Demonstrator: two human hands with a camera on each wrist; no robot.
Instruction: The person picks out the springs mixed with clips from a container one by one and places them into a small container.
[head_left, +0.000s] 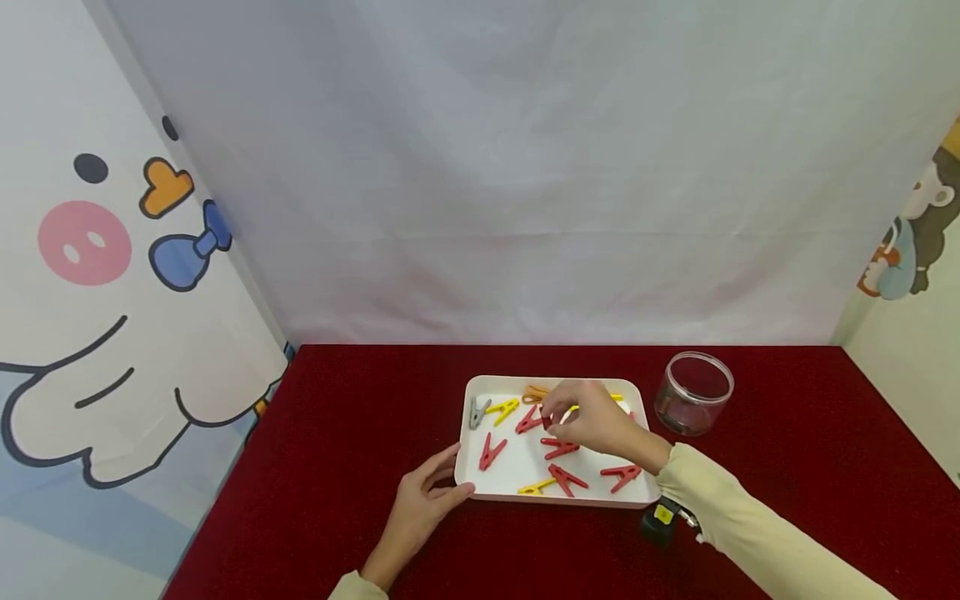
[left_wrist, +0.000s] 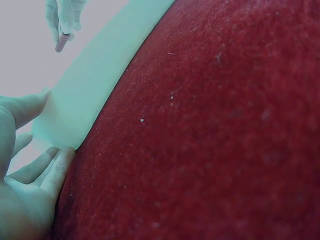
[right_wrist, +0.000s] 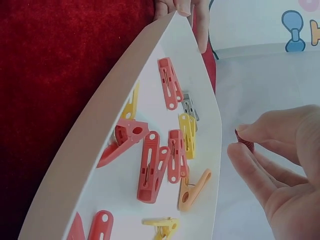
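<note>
A shallow white tray (head_left: 517, 492) holds several plastic clothespins: red (head_left: 491, 452), yellow (head_left: 504, 410), grey (head_left: 480, 413) and orange (right_wrist: 192, 192). My left hand (head_left: 422, 500) grips the tray's near left corner, thumb at the front rim and fingers along the left side. Over the middle of the tray, my right hand (head_left: 588, 417) pinches a dark red clothespin (right_wrist: 245, 142) between thumb and forefinger. Its ribbed end points down in the left wrist view; the rest is hidden by the fingers.
A clear round jar (head_left: 693, 396) without a lid stands just right of the tray. Beside the right sleeve lies a black thing with a yellow label (head_left: 662, 517). Dark red cloth (head_left: 360, 442) covers the table, and a white curtain (head_left: 525, 208) hangs behind it.
</note>
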